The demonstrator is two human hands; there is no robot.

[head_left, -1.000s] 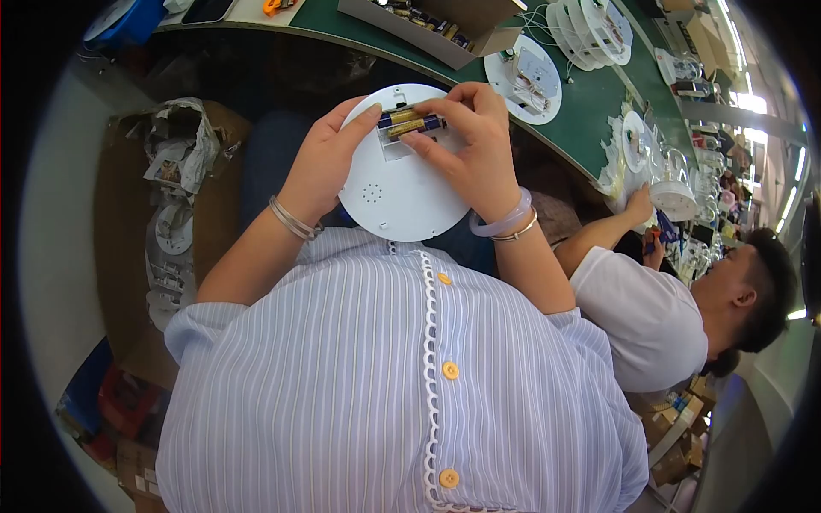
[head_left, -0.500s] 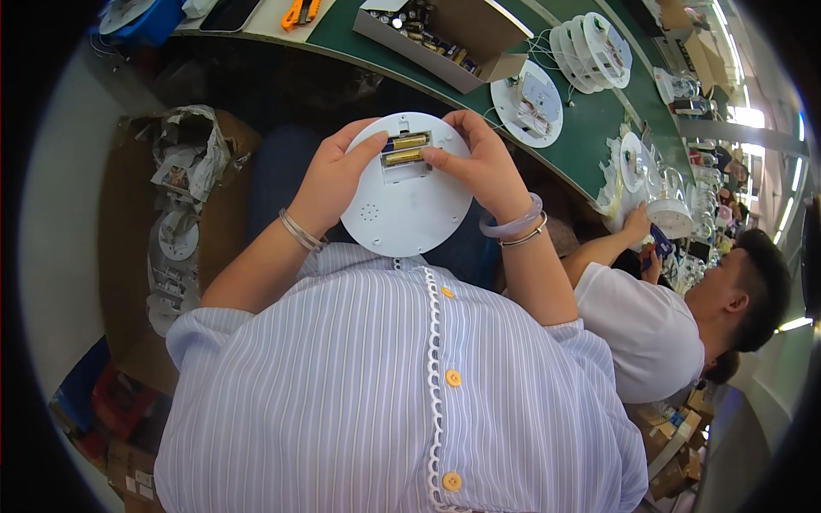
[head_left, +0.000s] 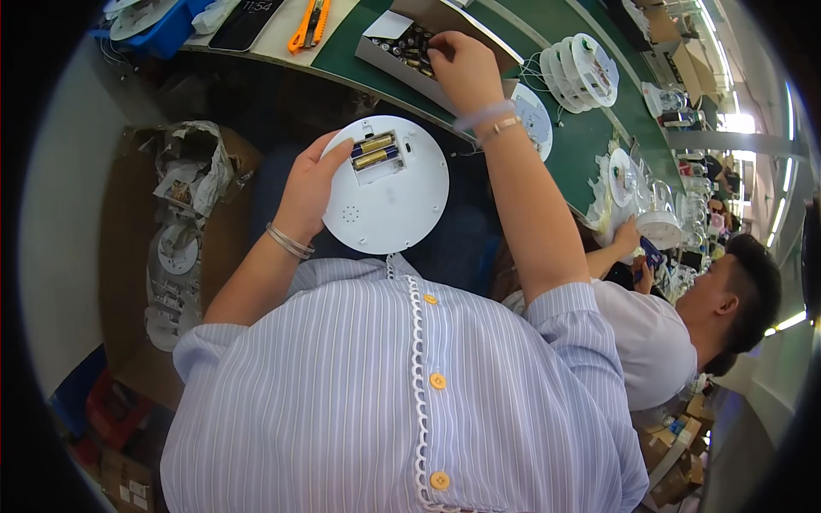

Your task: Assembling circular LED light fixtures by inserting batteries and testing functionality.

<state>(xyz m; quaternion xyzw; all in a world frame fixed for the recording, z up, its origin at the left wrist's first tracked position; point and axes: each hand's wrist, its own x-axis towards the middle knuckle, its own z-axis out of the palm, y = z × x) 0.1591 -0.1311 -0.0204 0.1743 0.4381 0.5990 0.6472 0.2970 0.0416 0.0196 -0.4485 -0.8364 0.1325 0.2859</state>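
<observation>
My left hand (head_left: 310,188) holds a round white disc device (head_left: 387,188) by its left edge, in front of my chest. Its back faces up, with an open compartment holding two gold batteries (head_left: 375,150). My right hand (head_left: 462,67) reaches forward into a cardboard box (head_left: 386,51) of loose batteries on the green table. Its fingertips are down among the batteries. Whether they pinch one I cannot tell.
A stack of white round discs (head_left: 575,68) stands on the green table (head_left: 564,145) at the right, one more disc (head_left: 532,120) beside my forearm. An orange cutter (head_left: 310,24) lies at the back. A carton of scrap (head_left: 175,222) sits on the floor left. A person (head_left: 684,308) works at right.
My right hand has left the disc's battery compartment and stretched forward into the battery box. The left hand alone now holds the disc, slightly lower.
</observation>
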